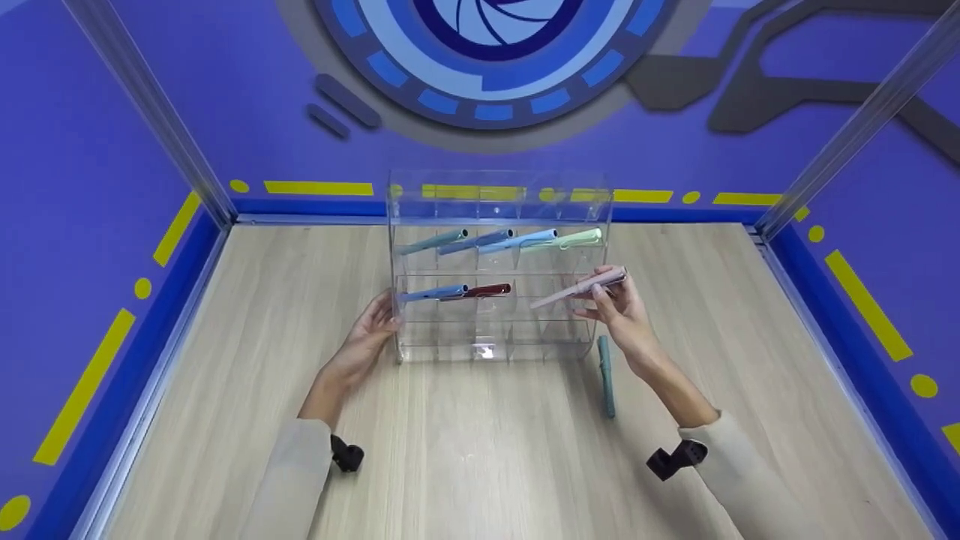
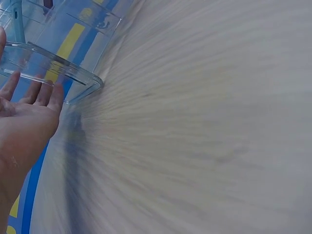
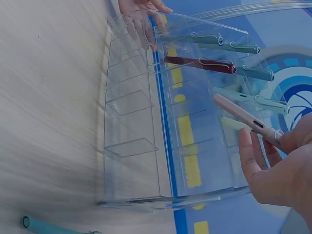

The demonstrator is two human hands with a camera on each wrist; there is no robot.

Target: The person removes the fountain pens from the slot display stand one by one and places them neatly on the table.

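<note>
A clear tiered pen rack stands on the table. My left hand rests against its left side panel; in the left wrist view the fingers lie fairly straight along the plastic. My right hand pinches a pale pink pen by its capped end, at the right part of the middle tier. The pen slants, its far end pointing left over the compartments. On that tier's left lie a blue pen and a dark red pen.
On the tier above lie a teal pen, a darker blue pen, a light blue pen and a pale green pen. Another teal pen is on the table, right of the rack. Blue panels enclose the table.
</note>
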